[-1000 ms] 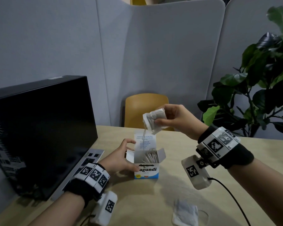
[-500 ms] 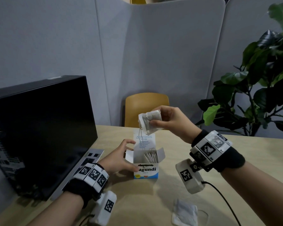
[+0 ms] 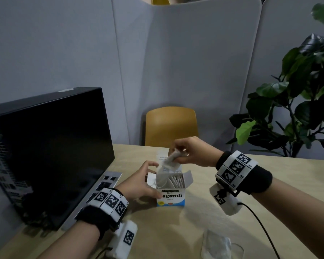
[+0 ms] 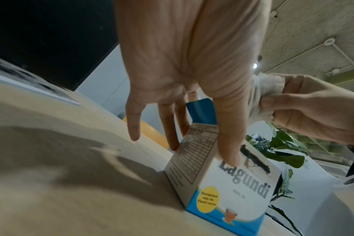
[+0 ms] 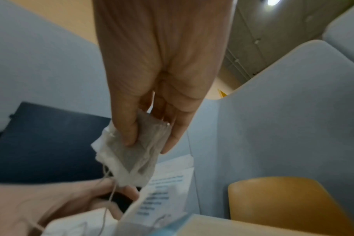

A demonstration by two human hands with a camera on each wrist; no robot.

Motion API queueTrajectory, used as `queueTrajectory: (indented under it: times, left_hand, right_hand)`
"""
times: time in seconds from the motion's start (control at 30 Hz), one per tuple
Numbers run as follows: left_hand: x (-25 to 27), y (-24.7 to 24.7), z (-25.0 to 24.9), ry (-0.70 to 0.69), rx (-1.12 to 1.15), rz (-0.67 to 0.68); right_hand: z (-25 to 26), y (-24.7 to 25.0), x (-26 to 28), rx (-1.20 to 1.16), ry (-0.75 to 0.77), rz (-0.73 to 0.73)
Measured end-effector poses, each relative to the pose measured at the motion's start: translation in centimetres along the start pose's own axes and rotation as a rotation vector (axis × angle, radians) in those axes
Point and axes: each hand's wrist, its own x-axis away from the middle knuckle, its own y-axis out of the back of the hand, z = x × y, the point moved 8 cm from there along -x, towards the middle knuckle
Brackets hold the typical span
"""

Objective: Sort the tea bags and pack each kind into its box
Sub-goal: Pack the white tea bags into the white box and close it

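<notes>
Tea bags (image 3: 171, 158) lowered from above into Lagundi box (image 3: 171, 197) mouth; right hand (image 3: 192, 152) pinching them, left hand (image 3: 138, 184) gripping box; insertion imminent.

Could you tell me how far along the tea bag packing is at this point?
Done: a row of bags already stands in the open Lagundi box. In hand: the right hand pinches tea bags over the opening while the left hand steadies the box. Left: a loose bag lies on the table.
</notes>
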Motion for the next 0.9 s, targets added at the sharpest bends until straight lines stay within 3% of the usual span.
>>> queueTrajectory:
  times: [0.2,0.5,0.7,0.8,0.9]
  left_hand:
    - [-0.1,0.0,0.2,-0.007,0.022,-0.001]
    - [-0.3,0.0,0.5,0.014,0.023,-0.009]
    - [-0.2,0.2,0.3,-0.006,-0.010,-0.028]
    - [-0.2,0.1,0.3,0.004,-0.017,-0.023]
    - [-0.3,0.1,0.4,0.007,-0.025,-0.022]
  right_hand:
    - [1.5,-0.2,0.1,0.293,0.137,0.158]
    - [2.7,-0.2,-1.1,0.262,0.190,0.025]
    - [3.6,-3.9,-1.0,0.151,0.316,0.187]
    - [3.0,-5.9,-0.7,0.251,0.330,0.289]
    - [3.3,-7.1,-0.3,0.358,0.441,0.332]
